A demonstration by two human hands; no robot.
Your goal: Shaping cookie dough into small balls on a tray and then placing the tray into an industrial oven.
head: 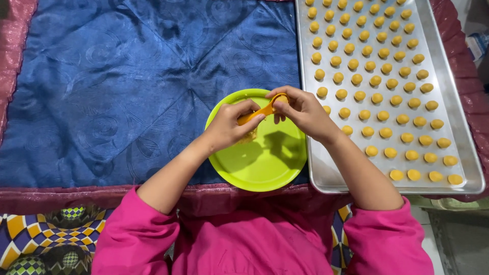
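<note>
My left hand point(230, 125) grips the handle of a small orange measuring spoon point(265, 109) over a lime-green plate point(265, 163). My right hand point(301, 109) pinches the bowl end of the same spoon with its fingertips. A small lump of yellow dough point(249, 136) lies on the plate just under my left hand. To the right, a metal baking tray point(331, 175) carries several rows of small yellow dough balls point(379, 97). Whether dough fills the spoon's bowl is hidden by my fingers.
The plate and tray rest on a blue patterned cloth point(127, 86) with a maroon border point(76, 193). My pink sleeves point(137, 234) fill the lower frame. The near left part of the tray holds no balls.
</note>
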